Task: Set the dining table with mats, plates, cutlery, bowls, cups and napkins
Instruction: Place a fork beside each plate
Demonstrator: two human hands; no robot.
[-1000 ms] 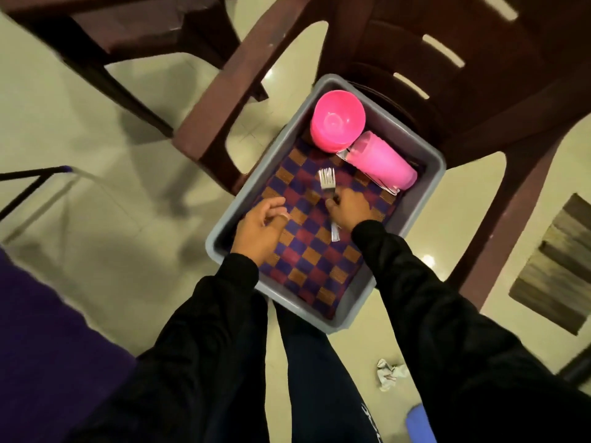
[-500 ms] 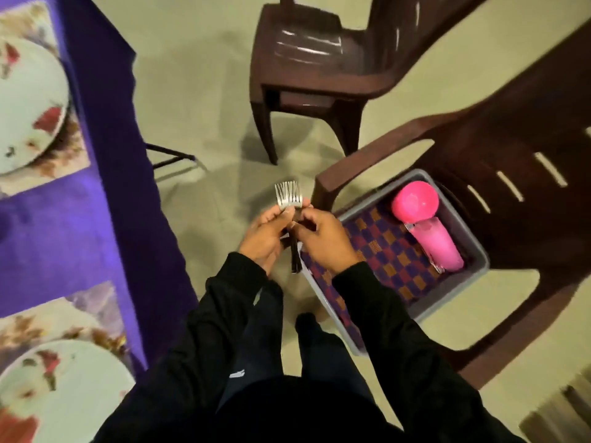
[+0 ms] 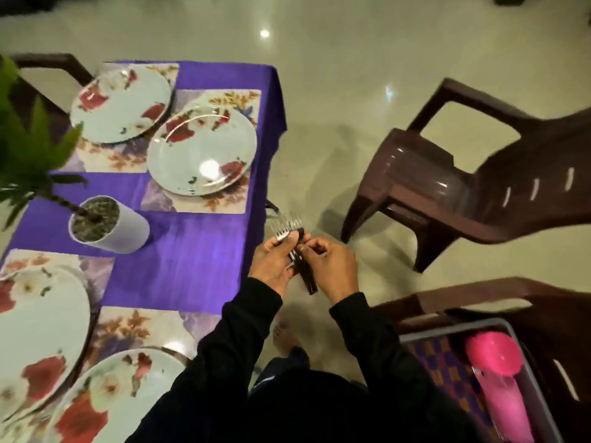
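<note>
My left hand and my right hand together hold a bundle of forks with dark handles, tines pointing away from me, just off the table's right edge. The table wears a purple cloth. Several floral plates lie on floral mats: one at the far left, one beside it, one at the near left and one nearest me. At the bottom right a grey tub on a chair holds a checkered cloth, a pink bowl and pink cups.
A potted plant in a white pot stands mid-table, its leaves reaching over the left side. A brown plastic chair stands to the right on the pale floor. Another chair carries the tub. A chair arm shows at the far left.
My hands lifted the forks out of the tub and carried them left toward the table. My view swung from the tub on the chair to the table with its plates.
</note>
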